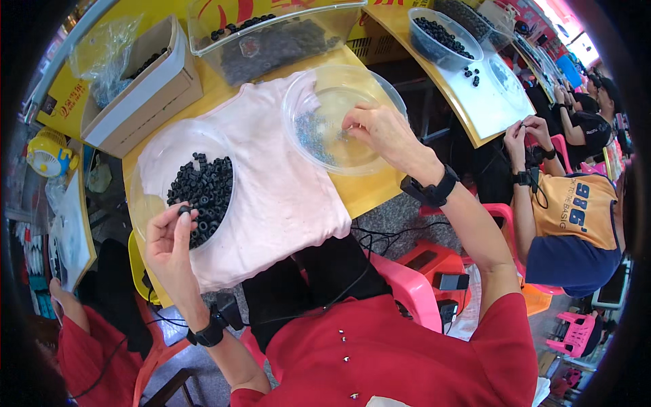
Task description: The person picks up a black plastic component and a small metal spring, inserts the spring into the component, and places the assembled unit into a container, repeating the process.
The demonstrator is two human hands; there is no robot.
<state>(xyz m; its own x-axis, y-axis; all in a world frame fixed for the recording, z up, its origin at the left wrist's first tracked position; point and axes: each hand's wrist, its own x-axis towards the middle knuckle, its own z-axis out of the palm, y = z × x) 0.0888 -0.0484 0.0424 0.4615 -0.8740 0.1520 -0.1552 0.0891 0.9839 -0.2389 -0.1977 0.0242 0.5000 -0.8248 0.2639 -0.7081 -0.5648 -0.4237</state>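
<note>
My left hand [171, 234] pinches a small black ring-like part [184, 210] between thumb and fingertips. It is at the near edge of a round see-through bowl [150, 159], which holds a heap of small black parts [203, 186]. My right hand [380, 132] reaches into a second see-through bowl [352, 76], its fingertips pinched together low over the bottom. Tiny bluish, glassy-looking pieces [310, 136] lie along that bowl's left side. Whatever sits between the right fingertips is too small to make out.
Both bowls rest on a pale pink cloth [278, 203] over a yellow table [373, 197]. Behind stand a cardboard box [146, 98] and a see-through bin of black parts [271, 51]. At right, a person [576, 210] works by another bowl [444, 41]; a red-sleeved person [95, 353] sits left.
</note>
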